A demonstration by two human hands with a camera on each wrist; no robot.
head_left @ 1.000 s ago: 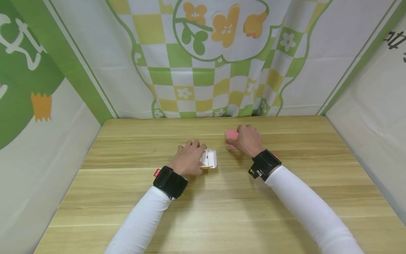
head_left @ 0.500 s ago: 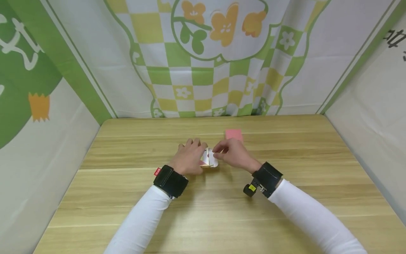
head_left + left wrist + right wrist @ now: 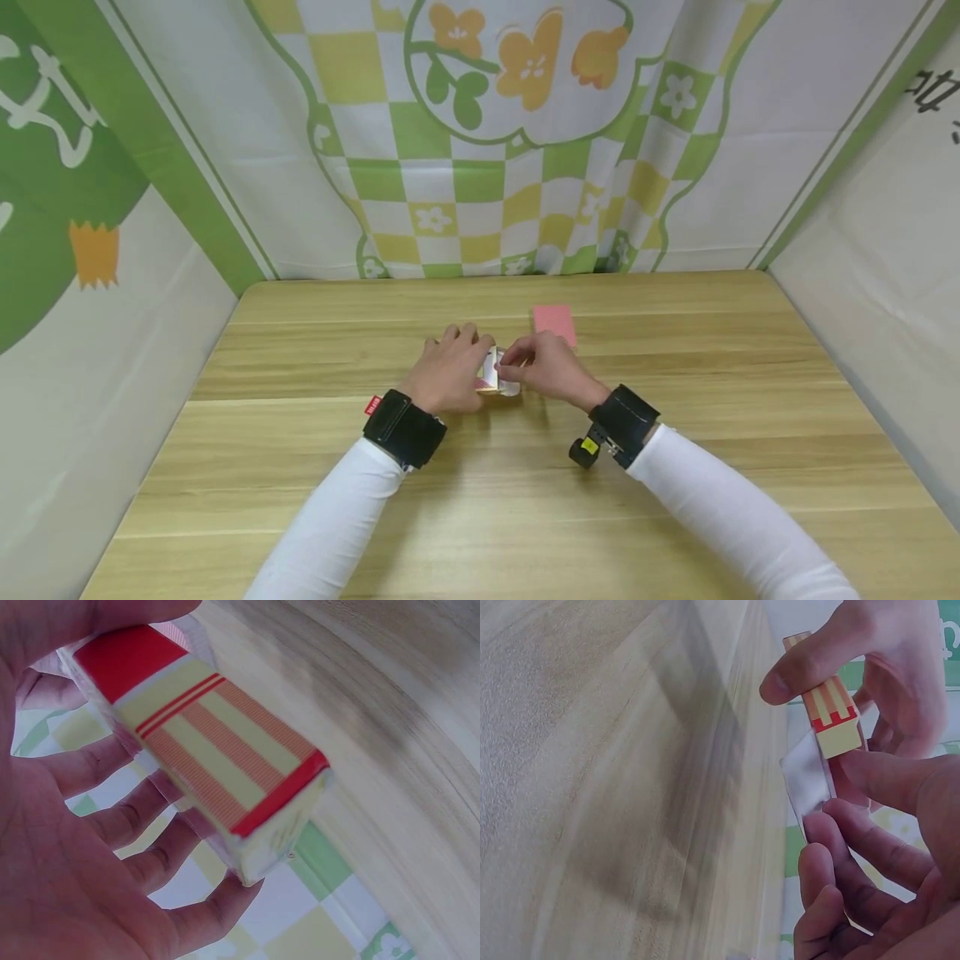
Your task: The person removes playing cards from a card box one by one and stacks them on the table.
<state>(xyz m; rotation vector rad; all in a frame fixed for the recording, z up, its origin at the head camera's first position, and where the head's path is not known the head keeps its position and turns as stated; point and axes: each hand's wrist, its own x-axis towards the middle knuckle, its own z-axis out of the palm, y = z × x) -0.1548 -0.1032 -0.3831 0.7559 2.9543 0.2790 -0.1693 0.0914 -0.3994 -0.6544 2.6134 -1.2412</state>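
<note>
My left hand (image 3: 450, 371) grips a small card box (image 3: 487, 379) by its long edges, just left of the table's middle. Red-and-cream stripes cover the box (image 3: 217, 742) in the left wrist view, where the thumb lies over one side and the fingers along another. An unfolded white flap (image 3: 806, 776) sticks out from the box's end in the right wrist view. My right hand (image 3: 551, 367) pinches at this end, its thumb and fingertips on the flap. A pink card stack (image 3: 555, 321) lies behind the right hand, partly covered by it in the head view.
The wooden table (image 3: 480, 517) carries the box and the stack. A checked, flowered curtain (image 3: 480, 183) hangs along its back edge. Fabric walls stand at the left (image 3: 172, 333) and right (image 3: 870, 250) sides.
My right hand has left the pink card stack and moved left and toward me to the box's open end, where it now pinches the flap. The left hand has kept its grip.
</note>
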